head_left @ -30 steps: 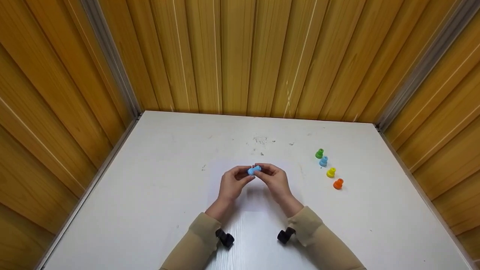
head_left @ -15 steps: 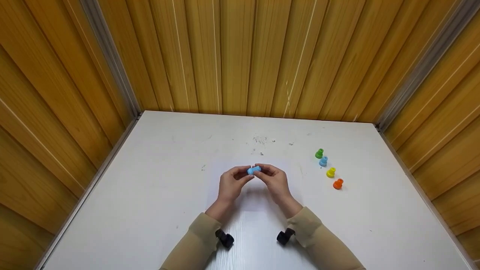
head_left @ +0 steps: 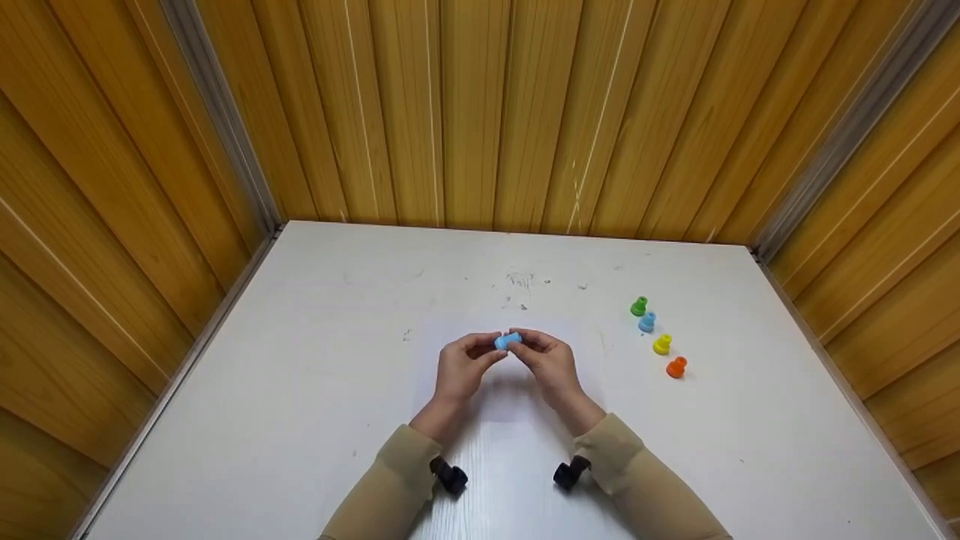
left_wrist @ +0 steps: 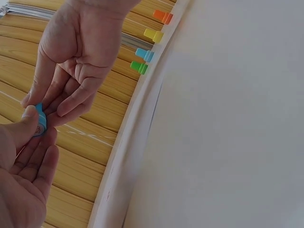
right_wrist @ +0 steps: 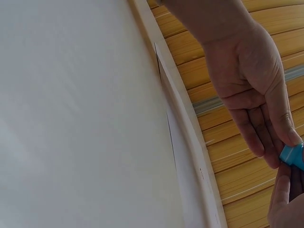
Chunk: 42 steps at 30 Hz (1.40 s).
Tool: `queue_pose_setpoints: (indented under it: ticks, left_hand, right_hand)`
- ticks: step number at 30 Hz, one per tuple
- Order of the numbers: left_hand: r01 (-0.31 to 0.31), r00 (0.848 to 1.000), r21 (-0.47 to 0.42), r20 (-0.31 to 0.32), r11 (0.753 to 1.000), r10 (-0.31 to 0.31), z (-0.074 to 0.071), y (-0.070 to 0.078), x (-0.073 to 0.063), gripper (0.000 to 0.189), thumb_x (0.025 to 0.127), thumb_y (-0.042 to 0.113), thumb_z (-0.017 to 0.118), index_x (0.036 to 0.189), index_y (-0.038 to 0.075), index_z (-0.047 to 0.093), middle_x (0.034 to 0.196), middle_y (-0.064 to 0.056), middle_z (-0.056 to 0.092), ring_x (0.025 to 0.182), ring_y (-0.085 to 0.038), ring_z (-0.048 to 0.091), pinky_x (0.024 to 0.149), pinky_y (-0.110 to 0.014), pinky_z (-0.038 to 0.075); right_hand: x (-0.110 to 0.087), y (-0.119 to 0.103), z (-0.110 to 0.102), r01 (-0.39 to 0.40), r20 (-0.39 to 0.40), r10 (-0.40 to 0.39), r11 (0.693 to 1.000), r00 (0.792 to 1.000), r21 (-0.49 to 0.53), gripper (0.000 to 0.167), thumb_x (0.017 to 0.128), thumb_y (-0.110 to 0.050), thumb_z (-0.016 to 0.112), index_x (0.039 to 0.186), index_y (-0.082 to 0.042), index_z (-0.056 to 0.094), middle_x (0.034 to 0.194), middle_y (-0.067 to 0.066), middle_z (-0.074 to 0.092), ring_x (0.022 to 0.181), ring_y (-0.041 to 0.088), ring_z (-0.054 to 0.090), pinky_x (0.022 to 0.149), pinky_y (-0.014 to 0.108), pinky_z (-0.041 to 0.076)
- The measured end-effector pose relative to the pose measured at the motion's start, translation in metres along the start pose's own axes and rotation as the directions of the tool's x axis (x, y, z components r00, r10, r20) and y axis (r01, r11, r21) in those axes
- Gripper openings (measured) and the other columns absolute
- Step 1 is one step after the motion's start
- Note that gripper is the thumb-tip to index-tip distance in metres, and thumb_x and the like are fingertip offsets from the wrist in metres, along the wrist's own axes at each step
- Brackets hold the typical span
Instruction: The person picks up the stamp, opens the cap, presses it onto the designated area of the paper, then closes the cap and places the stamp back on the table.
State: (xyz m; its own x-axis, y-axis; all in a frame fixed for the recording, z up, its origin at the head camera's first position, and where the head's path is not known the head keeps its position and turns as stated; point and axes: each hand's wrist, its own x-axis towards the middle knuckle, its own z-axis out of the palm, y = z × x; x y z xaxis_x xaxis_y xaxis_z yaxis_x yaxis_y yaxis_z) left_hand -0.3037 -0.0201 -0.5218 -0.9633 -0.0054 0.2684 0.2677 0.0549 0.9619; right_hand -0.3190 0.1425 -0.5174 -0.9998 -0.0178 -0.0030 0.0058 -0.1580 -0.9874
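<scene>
A small light blue toy stamp (head_left: 508,341) is held sideways between the fingertips of both hands, over a white sheet (head_left: 499,409) on the table. My left hand (head_left: 460,373) pinches its wider base end from the left, thumb toward me. From the other side my right hand (head_left: 553,369) pinches the narrower handle end. The left wrist view shows a faint reddish pattern on the round face of the stamp (left_wrist: 40,124). Fingers cover much of it; the right wrist view shows only a blue part (right_wrist: 291,155) at the edge.
On the right stand a green stamp (head_left: 638,306), another light blue stamp (head_left: 647,322), a yellow stamp (head_left: 662,344) and an orange stamp (head_left: 676,367) in a slanting row. Wood-look walls (head_left: 472,112) enclose the white table (head_left: 300,337) at the back and sides.
Almost nothing differs. Both hands keep the light blue stamp at the same spot, with only a tiny shift of the hands; the row of stamps stays put.
</scene>
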Motion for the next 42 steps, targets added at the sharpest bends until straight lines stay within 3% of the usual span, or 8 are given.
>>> queue_pose_setpoints:
  ticks: [5, 13, 23, 31, 37, 42]
  left_hand:
    - [-0.002, 1.000, -0.037, 0.014, 0.999, 0.003, 0.000, 0.000, 0.001, 0.027, 0.085, 0.002, 0.081, 0.111, -0.005, 0.076, 0.111, -0.021, 0.077, 0.097, -0.024, 0.077, 0.082, -0.024, 0.063]
    - [0.033, 0.999, -0.042, 0.009, 0.999, -0.032, 0.000, 0.000, 0.003, 0.027, 0.085, 0.000, 0.081, 0.111, -0.004, 0.076, 0.113, -0.022, 0.076, 0.098, -0.026, 0.077, 0.083, -0.023, 0.063]
    - [0.074, 0.996, -0.008, -0.053, 0.997, -0.074, -0.015, 0.001, 0.011, 0.032, 0.088, 0.006, 0.080, 0.118, -0.004, 0.075, 0.112, -0.022, 0.077, 0.100, -0.027, 0.076, 0.078, -0.019, 0.062]
    - [0.162, 0.975, -0.006, -0.155, 0.987, -0.161, -0.033, -0.002, 0.018, 0.030, 0.090, 0.008, 0.079, 0.120, 0.002, 0.076, 0.119, -0.017, 0.076, 0.107, -0.025, 0.074, 0.088, -0.022, 0.061]
    - [0.196, 0.957, -0.025, -0.213, 0.980, -0.197, -0.040, -0.004, 0.021, 0.030, 0.089, 0.006, 0.079, 0.119, 0.001, 0.076, 0.119, -0.017, 0.076, 0.109, -0.025, 0.073, 0.088, -0.020, 0.061]
    - [0.212, 0.952, -0.027, -0.221, 0.977, -0.213, -0.042, -0.004, 0.023, 0.030, 0.089, 0.008, 0.080, 0.118, 0.001, 0.076, 0.120, -0.018, 0.076, 0.111, -0.026, 0.073, 0.089, -0.021, 0.061]
  right_hand:
    - [0.000, -0.002, 0.000, -0.043, -0.001, 0.043, 0.995, 0.999, 0.086, 0.029, 0.090, 0.005, 0.073, 0.117, 0.012, 0.070, 0.103, 0.001, 0.079, 0.098, 0.008, 0.073, 0.089, 0.020, 0.060]
    - [0.001, -0.002, 0.000, -0.037, 0.011, 0.036, 0.996, 0.999, 0.075, 0.031, 0.090, 0.005, 0.073, 0.120, 0.013, 0.068, 0.105, 0.004, 0.079, 0.099, 0.008, 0.072, 0.089, 0.020, 0.060]
    - [0.011, -0.014, -0.010, 0.109, 0.067, -0.102, 0.987, 0.993, -0.118, 0.031, 0.091, 0.003, 0.074, 0.121, 0.009, 0.070, 0.114, 0.017, 0.077, 0.095, 0.008, 0.073, 0.088, 0.020, 0.061]
    - [0.024, -0.013, -0.017, 0.195, 0.120, -0.162, 0.911, 0.979, -0.363, 0.030, 0.086, 0.001, 0.080, 0.115, 0.005, 0.075, 0.111, 0.016, 0.078, 0.094, 0.011, 0.071, 0.081, 0.015, 0.058]
    - [0.031, -0.008, -0.018, 0.167, 0.141, -0.113, 0.862, 0.984, -0.479, 0.025, 0.081, 0.003, 0.082, 0.106, -0.001, 0.079, 0.104, 0.014, 0.079, 0.090, 0.014, 0.071, 0.075, 0.017, 0.058]
    - [0.036, -0.006, -0.016, 0.167, 0.166, -0.084, 0.791, 0.982, -0.589, 0.022, 0.081, 0.004, 0.082, 0.102, -0.002, 0.079, 0.099, 0.013, 0.080, 0.088, 0.016, 0.071, 0.076, 0.020, 0.057]
